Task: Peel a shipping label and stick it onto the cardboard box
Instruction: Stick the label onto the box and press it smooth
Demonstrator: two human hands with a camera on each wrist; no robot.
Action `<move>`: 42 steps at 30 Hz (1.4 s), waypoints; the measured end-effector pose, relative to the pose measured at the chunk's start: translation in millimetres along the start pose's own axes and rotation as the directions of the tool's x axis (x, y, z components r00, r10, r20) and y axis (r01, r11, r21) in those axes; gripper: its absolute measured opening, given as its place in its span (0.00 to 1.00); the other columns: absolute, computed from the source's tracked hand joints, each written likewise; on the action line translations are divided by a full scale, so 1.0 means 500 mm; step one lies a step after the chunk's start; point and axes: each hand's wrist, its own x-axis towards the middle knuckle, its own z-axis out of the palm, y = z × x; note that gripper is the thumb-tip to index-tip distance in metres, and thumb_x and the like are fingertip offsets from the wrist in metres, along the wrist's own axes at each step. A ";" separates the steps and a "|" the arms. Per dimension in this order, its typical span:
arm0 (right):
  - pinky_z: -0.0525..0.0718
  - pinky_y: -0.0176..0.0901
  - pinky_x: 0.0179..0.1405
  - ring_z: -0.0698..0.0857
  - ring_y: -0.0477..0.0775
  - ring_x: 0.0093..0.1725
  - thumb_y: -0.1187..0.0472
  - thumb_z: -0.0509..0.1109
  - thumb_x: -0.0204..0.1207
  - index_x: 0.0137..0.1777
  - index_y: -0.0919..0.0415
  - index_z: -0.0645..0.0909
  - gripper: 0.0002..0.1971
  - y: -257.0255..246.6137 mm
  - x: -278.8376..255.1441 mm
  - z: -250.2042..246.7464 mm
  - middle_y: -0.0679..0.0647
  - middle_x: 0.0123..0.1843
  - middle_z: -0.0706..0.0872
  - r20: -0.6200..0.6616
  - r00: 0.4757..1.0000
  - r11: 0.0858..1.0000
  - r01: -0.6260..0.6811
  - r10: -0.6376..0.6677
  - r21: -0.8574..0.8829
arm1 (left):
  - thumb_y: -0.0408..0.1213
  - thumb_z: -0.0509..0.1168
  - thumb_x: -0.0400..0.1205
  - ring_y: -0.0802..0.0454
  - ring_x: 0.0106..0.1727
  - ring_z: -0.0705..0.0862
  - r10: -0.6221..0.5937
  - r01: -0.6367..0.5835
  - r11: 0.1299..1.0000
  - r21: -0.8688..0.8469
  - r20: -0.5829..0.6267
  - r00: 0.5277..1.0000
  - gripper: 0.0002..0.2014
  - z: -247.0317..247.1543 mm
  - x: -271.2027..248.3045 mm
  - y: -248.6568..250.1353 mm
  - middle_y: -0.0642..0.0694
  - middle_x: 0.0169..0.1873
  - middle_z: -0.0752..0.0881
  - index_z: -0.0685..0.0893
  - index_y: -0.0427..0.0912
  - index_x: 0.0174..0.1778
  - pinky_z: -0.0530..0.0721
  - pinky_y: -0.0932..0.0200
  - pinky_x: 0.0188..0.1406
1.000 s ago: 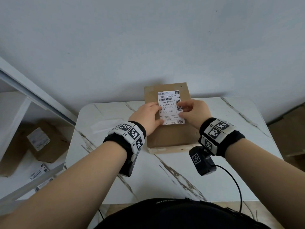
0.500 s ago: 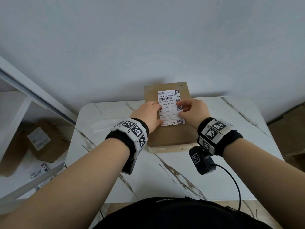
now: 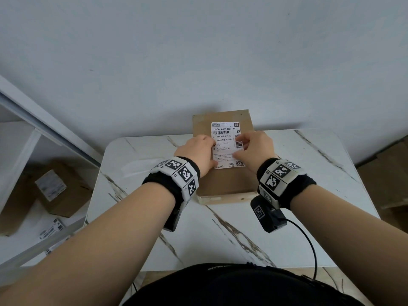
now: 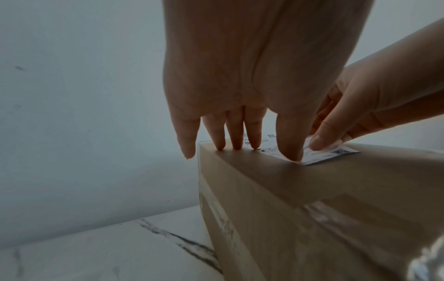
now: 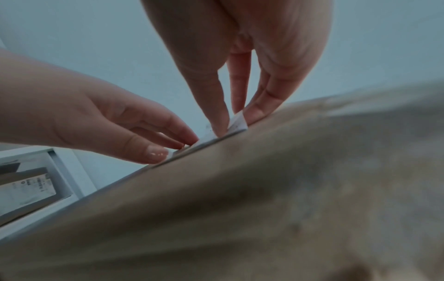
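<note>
- Your left hand (image 3: 199, 154) lays straight fingers on the shipping label (image 3: 227, 146), atop the cardboard box (image 3: 223, 182) on the marble table (image 3: 136, 191).
- Your right hand (image 3: 257, 149) pinches the label's right edge.
- Labelled boxes (image 3: 59, 191) sit on the left shelf.
- The label reads "190A A161-BB 28".

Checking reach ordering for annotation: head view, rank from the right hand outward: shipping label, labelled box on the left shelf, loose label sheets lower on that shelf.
1. shipping label: under the right hand, touching, atop the cardboard box.
2. labelled box: far left, on the shelf.
3. loose label sheets: lower left, nearer the camera; close to the labelled box in range, marginally farther.
</note>
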 end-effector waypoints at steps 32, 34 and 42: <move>0.79 0.40 0.43 0.85 0.58 0.54 0.71 0.74 0.64 0.55 0.61 0.82 0.18 -0.022 0.017 -0.008 0.58 0.55 0.88 0.027 0.999 0.999 -0.039 0.040 -0.029 | 0.46 0.69 0.76 0.44 0.70 0.76 -0.006 0.006 1.000 -0.024 -0.005 1.000 0.26 -0.001 0.001 -0.001 0.47 0.71 0.75 0.73 0.50 0.69 0.79 0.42 0.67; 0.78 0.39 0.43 0.85 0.58 0.54 0.72 0.73 0.64 0.54 0.61 0.82 0.17 -0.022 0.018 -0.007 0.58 0.54 0.88 0.021 0.999 0.999 -0.038 0.039 -0.038 | 0.46 0.69 0.76 0.44 0.70 0.75 -0.003 0.003 1.000 -0.023 0.001 1.000 0.25 -0.001 0.001 -0.001 0.47 0.72 0.74 0.74 0.51 0.69 0.79 0.42 0.67; 0.75 0.40 0.42 0.79 0.54 0.43 0.69 0.73 0.65 0.53 0.58 0.80 0.16 -0.018 0.020 -0.006 0.59 0.59 0.81 0.022 1.000 0.992 -0.017 0.020 -0.125 | 0.46 0.69 0.76 0.45 0.70 0.75 0.013 -0.013 1.000 -0.010 0.004 1.000 0.23 -0.001 0.000 -0.001 0.48 0.72 0.74 0.75 0.52 0.67 0.79 0.43 0.66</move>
